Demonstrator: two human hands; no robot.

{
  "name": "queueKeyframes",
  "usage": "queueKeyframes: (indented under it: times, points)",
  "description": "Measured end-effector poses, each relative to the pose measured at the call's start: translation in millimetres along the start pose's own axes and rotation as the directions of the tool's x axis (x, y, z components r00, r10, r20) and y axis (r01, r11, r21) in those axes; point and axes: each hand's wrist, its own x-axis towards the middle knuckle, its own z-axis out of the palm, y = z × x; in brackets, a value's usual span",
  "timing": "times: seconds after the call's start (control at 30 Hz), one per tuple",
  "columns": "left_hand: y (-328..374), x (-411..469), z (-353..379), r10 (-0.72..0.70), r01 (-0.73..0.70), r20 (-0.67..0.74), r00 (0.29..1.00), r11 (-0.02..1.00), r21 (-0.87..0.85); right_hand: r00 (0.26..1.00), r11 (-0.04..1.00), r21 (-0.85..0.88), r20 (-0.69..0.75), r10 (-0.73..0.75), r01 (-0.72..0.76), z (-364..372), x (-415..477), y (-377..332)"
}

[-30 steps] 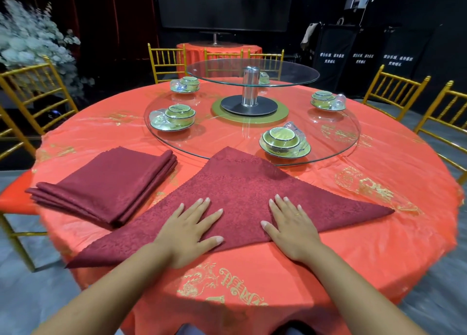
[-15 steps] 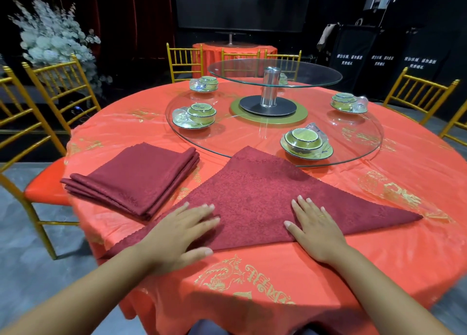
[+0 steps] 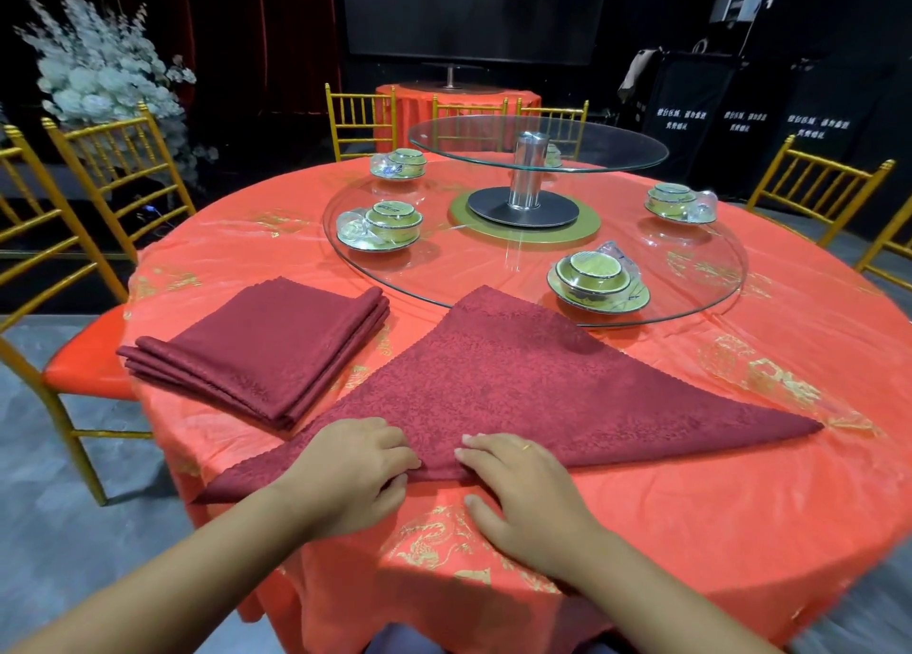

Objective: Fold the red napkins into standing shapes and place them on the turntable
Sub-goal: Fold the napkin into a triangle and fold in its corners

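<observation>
Both hands have slid in from their flat, spread position and now meet at the middle of the near edge of the triangular red napkin (image 3: 518, 387), at 6 o'clock on the round table. Left hand (image 3: 353, 471) curls its fingers (image 3: 390, 443) close together over the folded edge, thumb tucked beneath, pinching the cloth. Right hand (image 3: 523, 490), just beside it and wearing a ring, bends its fingers onto the same edge, with the thumb on the orange tablecloth (image 3: 740, 456) just below, gripping the fold. At 12 o'clock the napkin's tip lies over the rim of the glass turntable (image 3: 469, 268), near a wrapped green bowl set (image 3: 597, 278) at 1 o'clock. A stack of folded red napkins (image 3: 266, 347) lies at 10 o'clock, just beside the triangle. Gold chairs (image 3: 113, 170) ring the table.
</observation>
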Motion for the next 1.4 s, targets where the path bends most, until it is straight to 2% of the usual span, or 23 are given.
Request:
queueKeyframes:
  times: [0.13,0.23,0.3,0.37,0.43,0.53,0.6,0.63,0.73,0.83,0.9,0.97,1.0,1.07,1.13,1.23,1.4]
  points:
    - [0,7,-6,-0.136,0.136,0.047,0.990,0.991,0.002,0.997,0.997,-0.025,0.012,0.074,-0.073,7,14,-10]
    - [-2,15,-6,-0.240,0.224,0.174,0.955,0.969,0.107,0.994,0.994,-0.031,0.043,0.102,-0.101,12,23,-6]
    - [-4,17,-11,-0.243,0.227,0.224,0.944,0.969,0.097,0.988,0.989,0.039,0.063,0.140,-0.142,12,27,-1]
    - [-3,18,-15,-0.157,0.146,0.211,0.965,0.987,0.069,0.981,0.976,0.105,0.039,0.189,-0.192,9,28,6]
    - [-4,16,-21,-0.156,0.122,0.237,0.959,0.981,0.150,0.978,0.969,0.131,0.039,0.207,-0.210,3,26,15]
    - [-18,12,-35,-0.359,0.308,0.313,0.879,0.930,0.202,0.983,0.976,0.147,0.111,0.145,-0.161,-7,15,28]
    - [-32,12,-53,-0.420,0.408,0.304,0.855,0.907,0.106,0.983,0.972,0.196,0.157,0.096,-0.127,-14,7,33]
    - [-40,12,-62,-0.450,0.470,0.294,0.843,0.883,0.003,0.981,0.965,0.233,0.173,0.083,-0.123,-18,3,34]
    - [-55,15,-84,-0.528,0.587,0.257,0.809,0.741,-0.327,0.964,0.921,0.360,0.261,0.054,-0.149,-26,-3,27]
    - [-65,29,-89,-0.571,0.549,0.166,0.804,0.605,-0.577,0.928,0.785,0.551,0.366,0.077,-0.282,-30,-9,19]
    - [-69,44,-80,-0.646,0.480,0.129,0.752,0.402,-0.780,0.911,0.680,0.636,0.393,0.122,-0.365,-30,-12,17]
    - [-70,62,-64,-0.735,0.436,0.181,0.654,0.171,-0.884,0.928,0.661,0.657,0.323,0.188,-0.362,-31,-15,16]
    - [-71,72,-54,-0.768,0.435,0.209,0.606,0.100,-0.895,0.937,0.674,0.651,0.263,0.231,-0.349,-30,-16,16]
    - [-71,91,-35,-0.811,0.441,0.234,0.536,0.034,-0.897,0.936,0.716,0.607,0.167,0.310,-0.345,-28,-18,15]
    - [-70,108,-17,-0.843,0.474,0.222,0.490,0.043,-0.880,0.934,0.808,0.476,0.100,0.342,-0.347,-25,-19,16]
    - [-68,127,5,-0.847,0.556,0.221,0.484,0.102,-0.825,0.962,0.935,0.222,0.060,0.268,-0.274,-23,-20,17]
    - [-69,144,32,-0.843,0.707,0.174,0.509,0.294,-0.644,0.951,0.969,-0.019,0.186,0.246,-0.247,-19,-22,18]
